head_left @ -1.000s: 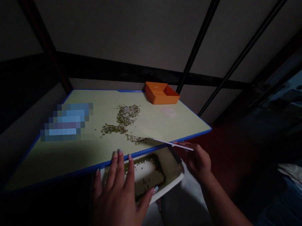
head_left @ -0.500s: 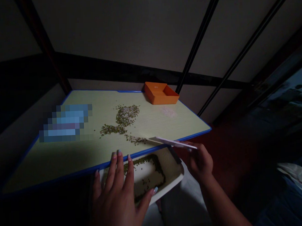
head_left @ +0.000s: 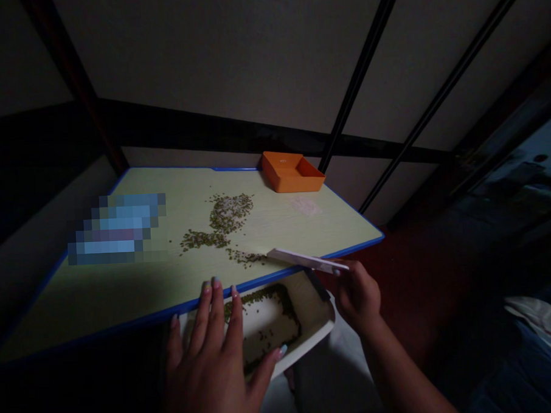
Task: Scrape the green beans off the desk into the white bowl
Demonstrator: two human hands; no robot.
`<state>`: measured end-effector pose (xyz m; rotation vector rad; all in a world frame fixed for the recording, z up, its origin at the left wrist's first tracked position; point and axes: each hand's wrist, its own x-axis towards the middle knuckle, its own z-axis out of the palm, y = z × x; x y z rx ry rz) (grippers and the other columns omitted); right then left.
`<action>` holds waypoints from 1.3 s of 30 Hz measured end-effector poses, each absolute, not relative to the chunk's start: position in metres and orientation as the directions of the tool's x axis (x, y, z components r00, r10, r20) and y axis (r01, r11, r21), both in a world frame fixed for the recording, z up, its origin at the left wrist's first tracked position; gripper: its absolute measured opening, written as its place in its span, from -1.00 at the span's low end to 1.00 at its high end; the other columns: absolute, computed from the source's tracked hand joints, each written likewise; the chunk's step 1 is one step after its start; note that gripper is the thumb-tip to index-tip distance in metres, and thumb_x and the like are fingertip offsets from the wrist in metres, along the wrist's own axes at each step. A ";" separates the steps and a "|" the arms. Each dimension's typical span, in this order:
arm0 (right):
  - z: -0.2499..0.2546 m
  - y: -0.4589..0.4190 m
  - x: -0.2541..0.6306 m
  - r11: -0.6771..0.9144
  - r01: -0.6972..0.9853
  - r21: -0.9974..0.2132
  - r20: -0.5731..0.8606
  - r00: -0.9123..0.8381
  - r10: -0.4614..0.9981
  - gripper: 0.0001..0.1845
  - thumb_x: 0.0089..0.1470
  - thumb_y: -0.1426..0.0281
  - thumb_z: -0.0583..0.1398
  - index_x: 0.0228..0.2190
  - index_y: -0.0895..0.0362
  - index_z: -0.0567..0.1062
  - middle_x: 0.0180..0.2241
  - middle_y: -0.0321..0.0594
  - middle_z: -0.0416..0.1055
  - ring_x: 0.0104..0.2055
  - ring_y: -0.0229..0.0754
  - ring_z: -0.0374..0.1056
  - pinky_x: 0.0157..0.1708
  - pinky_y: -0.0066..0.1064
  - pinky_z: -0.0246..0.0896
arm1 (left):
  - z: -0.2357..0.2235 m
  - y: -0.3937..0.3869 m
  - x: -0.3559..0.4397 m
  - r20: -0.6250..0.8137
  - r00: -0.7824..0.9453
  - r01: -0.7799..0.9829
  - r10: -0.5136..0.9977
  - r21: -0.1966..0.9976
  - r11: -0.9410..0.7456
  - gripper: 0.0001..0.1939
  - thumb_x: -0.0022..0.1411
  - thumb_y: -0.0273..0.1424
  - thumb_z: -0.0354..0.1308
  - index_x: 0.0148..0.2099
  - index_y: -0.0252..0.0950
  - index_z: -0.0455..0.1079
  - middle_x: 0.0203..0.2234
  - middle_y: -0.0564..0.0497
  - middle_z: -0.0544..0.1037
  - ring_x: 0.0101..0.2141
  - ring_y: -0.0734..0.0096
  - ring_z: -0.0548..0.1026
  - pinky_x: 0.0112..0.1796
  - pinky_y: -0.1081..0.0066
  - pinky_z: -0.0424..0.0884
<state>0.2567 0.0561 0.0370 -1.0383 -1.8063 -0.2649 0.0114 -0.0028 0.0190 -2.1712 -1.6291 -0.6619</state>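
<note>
My right hand is closed on a flat white strip, whose far end rests at a thin trail of small green beans on the tabletop. With fingers spread, my left hand lies over a white tray, its fingertips at the table's blue edge. Green beans line the inside of that tray, which sits below the edge. Farther back on the table is a larger pile of beans, mixed with pale grains.
An orange open box stands at the back right of the table, with a patch of pale grains in front of it. A blurred-out blue item lies at the left. Behind the table is a panelled wall.
The white strip has turned slightly, showing more of its broad face, and my right hand has shifted a little left. My left hand keeps its place.
</note>
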 end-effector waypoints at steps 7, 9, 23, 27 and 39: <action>0.036 0.061 0.252 0.594 0.754 -0.281 0.832 -0.117 0.542 -0.71 0.03 0.62 0.06 -0.30 -0.01 0.36 -0.63 -0.44 0.28 -0.72 -0.31 0.09 -0.68 -0.51 0.04 | 0.016 -0.002 0.011 0.564 0.230 0.959 0.793 0.009 -0.284 -0.28 0.30 -0.01 -0.16 0.18 -0.53 0.35 0.27 -0.48 0.27 0.28 -0.24 0.23 0.08 -0.25 0.23; 0.035 0.062 0.250 0.596 0.748 -0.293 0.830 -0.110 0.547 -0.74 0.05 0.62 0.07 -0.33 0.00 0.35 -0.64 -0.45 0.25 -0.72 -0.32 0.08 -0.69 -0.52 0.00 | 0.016 -0.002 0.011 0.566 0.231 0.958 0.791 0.008 -0.286 -0.28 0.31 -0.02 -0.17 0.17 -0.53 0.36 0.26 -0.48 0.28 0.28 -0.24 0.23 0.08 -0.25 0.22; 0.035 0.061 0.251 0.648 0.696 -0.308 0.832 -0.133 0.538 -0.77 0.11 0.61 0.08 -0.33 0.02 0.38 -0.56 -0.40 0.35 -0.64 -0.33 0.19 -0.64 -0.54 0.04 | 0.016 0.000 0.012 0.571 0.233 0.958 0.787 0.002 -0.286 -0.30 0.30 -0.03 -0.13 0.17 -0.52 0.36 0.27 -0.48 0.27 0.28 -0.22 0.23 0.09 -0.22 0.20; 0.032 0.060 0.253 0.632 0.703 -0.327 0.840 -0.091 0.535 -0.77 0.13 0.59 0.10 -0.28 0.01 0.43 -0.55 -0.40 0.34 -0.63 -0.33 0.18 -0.64 -0.53 0.04 | 0.015 -0.001 0.011 0.577 0.241 0.956 0.780 -0.002 -0.294 -0.28 0.30 -0.01 -0.14 0.18 -0.52 0.34 0.28 -0.48 0.26 0.29 -0.21 0.22 0.09 -0.22 0.20; 0.035 0.072 0.247 0.305 0.316 -0.899 0.420 0.417 0.806 -0.67 0.14 0.12 0.24 -0.30 0.14 0.57 -0.39 -0.19 0.55 -0.39 -0.18 0.42 -0.41 -0.41 0.30 | 0.017 0.000 0.011 0.585 0.240 0.956 0.775 -0.001 -0.295 -0.30 0.31 -0.03 -0.14 0.16 -0.54 0.37 0.26 -0.48 0.29 0.27 -0.24 0.24 0.06 -0.22 0.22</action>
